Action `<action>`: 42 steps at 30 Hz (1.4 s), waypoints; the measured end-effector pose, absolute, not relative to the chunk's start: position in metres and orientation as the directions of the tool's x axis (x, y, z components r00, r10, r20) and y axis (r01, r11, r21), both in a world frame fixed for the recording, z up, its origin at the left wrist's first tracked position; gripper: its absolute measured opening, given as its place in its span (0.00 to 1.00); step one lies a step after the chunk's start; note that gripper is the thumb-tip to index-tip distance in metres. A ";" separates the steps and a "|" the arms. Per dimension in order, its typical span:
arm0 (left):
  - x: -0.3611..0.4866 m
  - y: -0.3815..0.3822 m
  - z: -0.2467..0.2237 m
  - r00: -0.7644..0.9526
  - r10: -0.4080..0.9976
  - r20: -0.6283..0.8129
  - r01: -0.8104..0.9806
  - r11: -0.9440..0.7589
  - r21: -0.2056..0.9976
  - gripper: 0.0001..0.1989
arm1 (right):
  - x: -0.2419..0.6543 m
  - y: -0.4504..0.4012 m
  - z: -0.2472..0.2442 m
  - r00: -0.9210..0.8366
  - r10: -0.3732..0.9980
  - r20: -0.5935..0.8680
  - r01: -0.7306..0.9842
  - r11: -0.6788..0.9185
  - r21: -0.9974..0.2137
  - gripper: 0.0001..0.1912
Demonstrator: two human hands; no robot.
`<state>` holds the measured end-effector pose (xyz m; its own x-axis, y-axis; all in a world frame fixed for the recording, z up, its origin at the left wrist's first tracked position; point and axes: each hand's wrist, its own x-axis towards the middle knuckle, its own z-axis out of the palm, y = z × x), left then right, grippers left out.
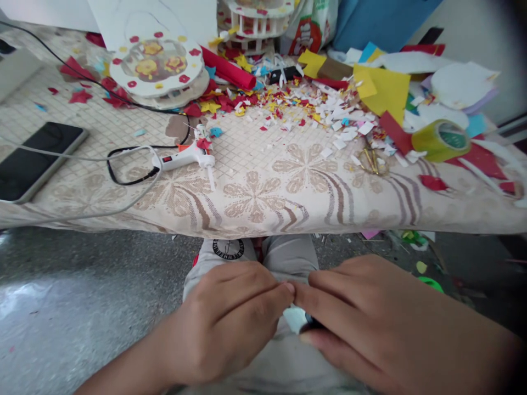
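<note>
So you've got a pale blue piece (pixel 294 319) down there, flat and smooth-looking, kinda papery, right up against a small dark thing (pixel 312 322) with a curved edge. The tablecloth (pixel 255 200) ahead of your hands is cream with brown woven flowers, and your grey trousers (pixel 290 258) look soft and creased.

Past your left hand (pixel 234 321) there's a white plastic glue gun (pixel 181 159) with looped cords, a phone (pixel 37 159) further left, and a round white tiered craft (pixel 119 74) beyond. Past your right hand (pixel 370 318) sit yellow tape (pixel 424 140), a gold-coloured metal tool (pixel 374 163) and tons of paper scraps (pixel 304 104). Your own fingers block most of the view.

Your right hand grips the dark thing between thumb and finger; your left is curled with its fingertips against your right index, can't tell if it's pinching anything. The blue piece is just beside your left fingertips, near your right thumb
</note>
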<state>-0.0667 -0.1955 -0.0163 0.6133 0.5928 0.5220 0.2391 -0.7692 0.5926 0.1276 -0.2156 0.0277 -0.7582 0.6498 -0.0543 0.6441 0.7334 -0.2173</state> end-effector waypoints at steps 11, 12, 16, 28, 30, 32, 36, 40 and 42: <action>-0.065 -0.196 -0.016 0.617 0.570 0.543 0.233 -0.791 0.565 0.07 | 0.128 -0.217 0.028 -0.757 0.649 -0.077 0.648 0.728 -0.224 0.11; -0.065 -0.195 -0.016 0.615 0.566 0.549 0.230 -0.794 0.562 0.07 | 0.128 -0.217 0.028 -0.757 0.649 -0.077 0.647 0.728 -0.225 0.10; -0.065 -0.195 -0.018 0.613 0.571 0.547 0.234 -0.792 0.564 0.07 | 0.130 -0.218 0.027 -0.753 0.654 -0.076 0.652 0.724 -0.227 0.10; -0.064 -0.196 -0.022 0.598 0.588 0.544 0.184 -0.762 0.621 0.10 | 0.128 -0.221 0.022 -0.734 0.679 0.007 0.667 0.723 -0.182 0.13; -0.064 -0.195 -0.023 0.593 0.590 0.548 0.174 -0.758 0.628 0.11 | 0.127 -0.222 0.021 -0.729 0.683 0.044 0.669 0.725 -0.163 0.14; -0.064 -0.196 -0.023 0.584 0.595 0.552 0.169 -0.754 0.634 0.11 | 0.125 -0.223 0.020 -0.715 0.695 0.071 0.681 0.716 -0.152 0.15; -0.063 -0.198 -0.026 0.565 0.635 0.526 0.159 -0.710 0.686 0.12 | 0.124 -0.225 0.018 -0.683 0.722 0.107 0.706 0.691 -0.155 0.15; -0.059 -0.202 -0.027 0.567 0.680 0.466 0.106 -0.621 0.777 0.11 | 0.130 -0.225 0.018 -0.620 0.777 0.110 0.756 0.629 -0.179 0.15; -0.058 -0.204 -0.028 0.555 0.701 0.447 0.095 -0.587 0.804 0.12 | 0.135 -0.225 0.019 -0.584 0.806 0.101 0.778 0.590 -0.216 0.14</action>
<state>-0.0576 -0.2035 -0.0283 0.5554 0.7015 0.4467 0.0946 -0.5869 0.8041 0.1348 -0.2249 0.0188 -0.5836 0.8058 0.1007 0.7777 0.5903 -0.2164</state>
